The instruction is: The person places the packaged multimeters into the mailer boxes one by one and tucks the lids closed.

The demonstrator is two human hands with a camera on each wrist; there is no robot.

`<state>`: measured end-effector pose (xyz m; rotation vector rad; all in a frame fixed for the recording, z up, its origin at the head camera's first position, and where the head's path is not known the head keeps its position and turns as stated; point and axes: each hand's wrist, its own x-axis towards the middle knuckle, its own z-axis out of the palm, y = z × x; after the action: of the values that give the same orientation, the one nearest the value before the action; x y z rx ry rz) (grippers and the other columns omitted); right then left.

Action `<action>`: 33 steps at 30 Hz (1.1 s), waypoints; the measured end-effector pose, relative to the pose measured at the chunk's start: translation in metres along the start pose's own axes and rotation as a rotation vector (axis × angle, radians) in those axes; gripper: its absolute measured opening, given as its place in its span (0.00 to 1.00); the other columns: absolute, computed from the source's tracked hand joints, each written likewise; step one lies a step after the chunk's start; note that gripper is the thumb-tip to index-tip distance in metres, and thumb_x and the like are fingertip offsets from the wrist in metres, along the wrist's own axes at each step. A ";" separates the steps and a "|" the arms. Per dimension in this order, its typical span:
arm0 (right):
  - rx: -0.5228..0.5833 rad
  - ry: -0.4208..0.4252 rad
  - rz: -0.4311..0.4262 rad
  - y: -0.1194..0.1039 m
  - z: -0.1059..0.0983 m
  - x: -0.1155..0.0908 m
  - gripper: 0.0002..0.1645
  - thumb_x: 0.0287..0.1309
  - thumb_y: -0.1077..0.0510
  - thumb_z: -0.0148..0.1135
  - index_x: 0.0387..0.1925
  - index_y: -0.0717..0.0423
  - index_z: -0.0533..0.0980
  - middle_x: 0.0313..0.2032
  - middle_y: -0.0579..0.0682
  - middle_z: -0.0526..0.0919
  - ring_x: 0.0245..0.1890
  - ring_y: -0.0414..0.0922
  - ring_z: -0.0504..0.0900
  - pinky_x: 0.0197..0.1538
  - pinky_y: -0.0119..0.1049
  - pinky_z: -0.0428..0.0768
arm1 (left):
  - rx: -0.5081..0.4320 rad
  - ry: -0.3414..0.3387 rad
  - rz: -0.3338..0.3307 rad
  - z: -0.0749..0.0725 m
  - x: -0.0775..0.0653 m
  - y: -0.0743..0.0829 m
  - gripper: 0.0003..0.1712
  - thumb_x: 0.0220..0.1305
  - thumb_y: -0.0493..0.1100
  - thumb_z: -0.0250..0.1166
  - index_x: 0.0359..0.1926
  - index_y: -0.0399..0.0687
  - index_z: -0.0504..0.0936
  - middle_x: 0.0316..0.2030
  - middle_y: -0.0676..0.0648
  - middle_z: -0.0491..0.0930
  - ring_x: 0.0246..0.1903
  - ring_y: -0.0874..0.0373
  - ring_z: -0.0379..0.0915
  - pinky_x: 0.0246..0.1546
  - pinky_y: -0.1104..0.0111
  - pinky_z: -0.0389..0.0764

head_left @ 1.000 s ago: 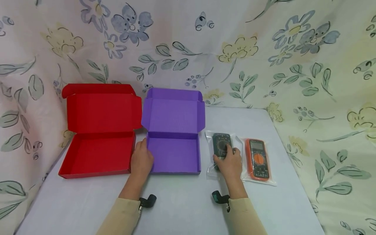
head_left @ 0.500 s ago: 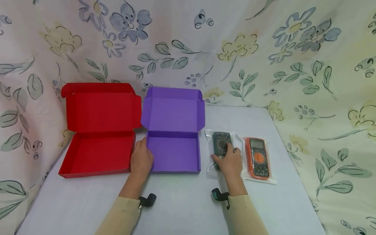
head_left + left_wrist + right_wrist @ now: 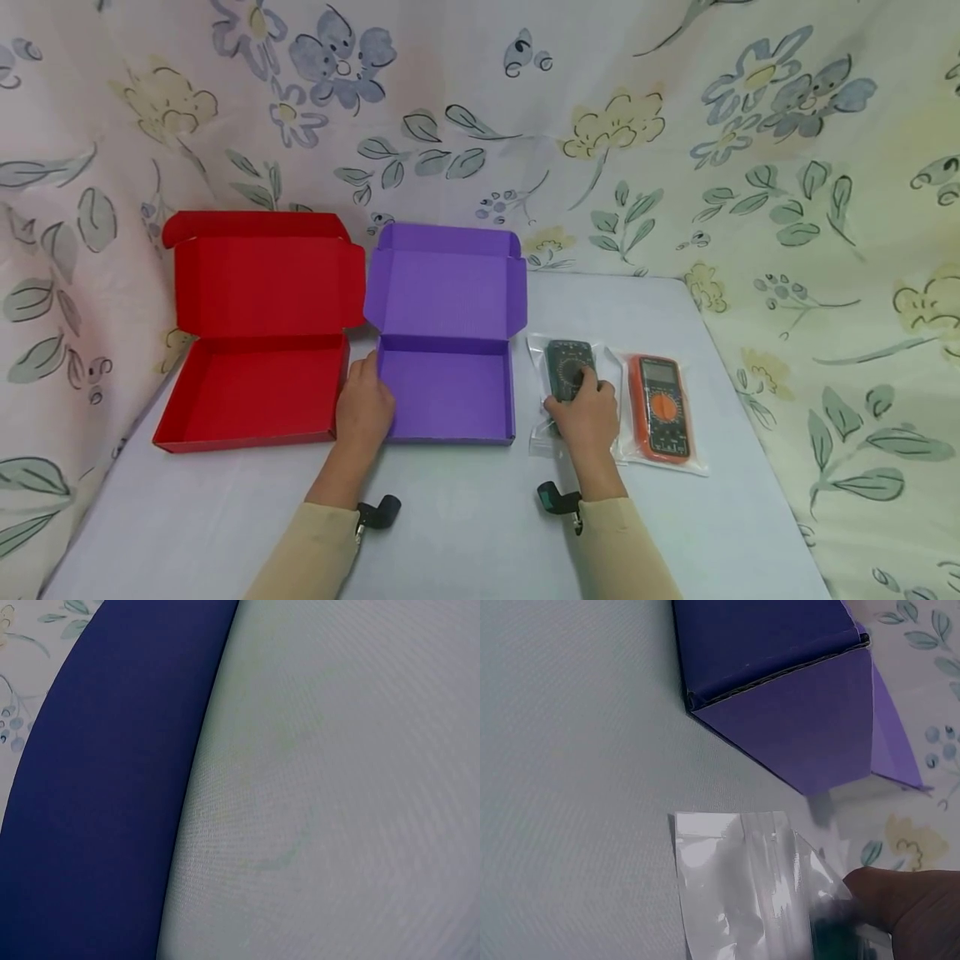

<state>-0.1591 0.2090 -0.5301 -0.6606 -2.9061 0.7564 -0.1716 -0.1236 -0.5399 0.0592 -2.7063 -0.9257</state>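
Note:
In the head view, my right hand [image 3: 588,421] spans a black multimeter [image 3: 567,360] in a clear plastic bag, thumb at its left edge and fingers at its right. That bag [image 3: 731,877] and my thumb [image 3: 907,896] appear in the right wrist view. My left hand [image 3: 363,408] rests against the left wall of the purple box [image 3: 450,392], fingers pointing forward in the gap between the boxes; its thumb is hidden. Only the box's front wall [image 3: 112,780] and the tabletop show in the left wrist view. The purple box's lid [image 3: 446,292] stands raised behind it.
A red box [image 3: 258,392], lid raised, stands left of my left hand. An orange-cased multimeter [image 3: 662,408] in a clear bag lies just right of the black one. The white table [image 3: 457,517] is backed by a floral cloth [image 3: 450,100].
My right thumb lifted slightly outward, then came back to the black multimeter's left edge. Boxes, multimeters and left hand stay where they were; the head view shifts slightly.

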 end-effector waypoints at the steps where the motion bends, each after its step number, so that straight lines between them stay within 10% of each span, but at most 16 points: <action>1: 0.002 0.005 0.002 0.000 0.000 0.000 0.53 0.50 0.45 0.75 0.74 0.57 0.63 0.58 0.70 0.69 0.50 0.64 0.75 0.49 0.62 0.77 | -0.001 -0.001 -0.001 0.000 0.000 0.000 0.28 0.67 0.29 0.53 0.67 0.26 0.69 0.55 0.27 0.75 0.55 0.34 0.74 0.56 0.45 0.77; 33: 0.003 0.025 -0.029 -0.002 -0.005 -0.004 0.53 0.47 0.43 0.78 0.70 0.60 0.67 0.56 0.69 0.72 0.49 0.63 0.76 0.46 0.62 0.79 | -0.013 -0.038 -0.033 -0.002 0.000 0.000 0.29 0.68 0.31 0.52 0.69 0.28 0.68 0.57 0.28 0.73 0.58 0.35 0.72 0.60 0.46 0.75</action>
<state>-0.1550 0.2082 -0.5246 -0.6217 -2.8852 0.7432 -0.1710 -0.1244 -0.5381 0.0851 -2.7421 -0.9636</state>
